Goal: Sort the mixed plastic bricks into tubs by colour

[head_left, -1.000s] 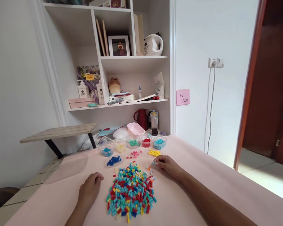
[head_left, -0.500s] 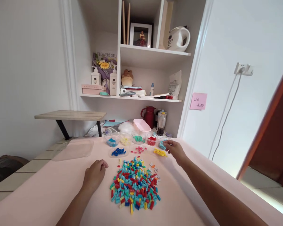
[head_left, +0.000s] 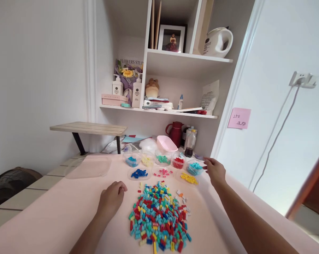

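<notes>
A heap of small mixed-colour bricks (head_left: 159, 215) lies on the pink table (head_left: 55, 218) in front of me. Behind it stand small clear cups of sorted bricks: blue (head_left: 132, 161), yellow (head_left: 147, 161), green (head_left: 163, 159), red (head_left: 178, 162) and turquoise (head_left: 195, 167). Flat lids hold dark blue (head_left: 139, 173), pink (head_left: 163, 172) and yellow bricks (head_left: 189, 178). My left hand (head_left: 112, 198) rests loosely curled on the table, left of the heap. My right hand (head_left: 214, 171) hovers just right of the turquoise cup, fingers apart; nothing is visible in it.
A clear plastic lid (head_left: 89, 166) lies at the table's left. A pink tub (head_left: 166, 144), red jug (head_left: 176, 133) and bottle (head_left: 190, 143) stand behind the cups. White shelves (head_left: 159, 110) hold bottles, a photo frame and a kettle. A wooden side table (head_left: 89, 128) stands left.
My right hand went from the heap's far right edge out to the turquoise cup, then drew back to its right side. The view swung left. My left hand stayed put.
</notes>
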Available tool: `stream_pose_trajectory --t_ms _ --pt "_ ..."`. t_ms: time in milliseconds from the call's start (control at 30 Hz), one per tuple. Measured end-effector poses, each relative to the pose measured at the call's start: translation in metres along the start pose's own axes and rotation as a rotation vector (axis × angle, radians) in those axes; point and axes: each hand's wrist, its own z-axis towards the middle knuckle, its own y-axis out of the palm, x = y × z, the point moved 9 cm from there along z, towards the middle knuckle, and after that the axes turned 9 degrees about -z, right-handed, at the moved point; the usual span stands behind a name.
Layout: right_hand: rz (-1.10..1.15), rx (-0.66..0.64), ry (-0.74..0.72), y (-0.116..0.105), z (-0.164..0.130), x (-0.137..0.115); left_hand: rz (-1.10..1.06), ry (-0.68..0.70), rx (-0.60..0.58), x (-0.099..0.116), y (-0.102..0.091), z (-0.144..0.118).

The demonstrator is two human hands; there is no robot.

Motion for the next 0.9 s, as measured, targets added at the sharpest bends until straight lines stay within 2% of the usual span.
stream_pose_trajectory --t_ms 133,200,267,333,400,500,733,900 --pt "0.182 -0.054 0.041 0.001 -0.035 -0.006 -0.006 -0.008 0.005 0.001 -0.002 -0.001" --pt "0.260 -0.129 0.073 0.009 -0.060 -0.006 -0.003 -0.008 0.002 0.001 -0.002 -0.001" --pt "0.361 -0.284 0.156 0.026 -0.090 -0.001 0.004 -0.008 -0.001 0.001 -0.003 0.000" --pt "0.318 -0.375 0.169 0.038 -0.116 0.000 0.010 -0.006 -0.002 0.000 -0.003 0.001" --pt "0.231 -0.424 0.100 0.045 -0.131 -0.004 0.012 0.001 -0.002 -0.001 -0.003 0.003" --pt "0.125 -0.461 -0.012 0.050 -0.137 -0.012 0.009 0.013 -0.007 -0.003 -0.002 0.007" --pt "-0.323 -0.345 -0.220 0.038 -0.122 -0.021 0.018 0.035 -0.014 -0.004 -0.003 0.013" --pt "-0.407 -0.454 -0.307 0.047 -0.133 -0.028 0.023 0.027 -0.018 -0.003 -0.003 0.014"
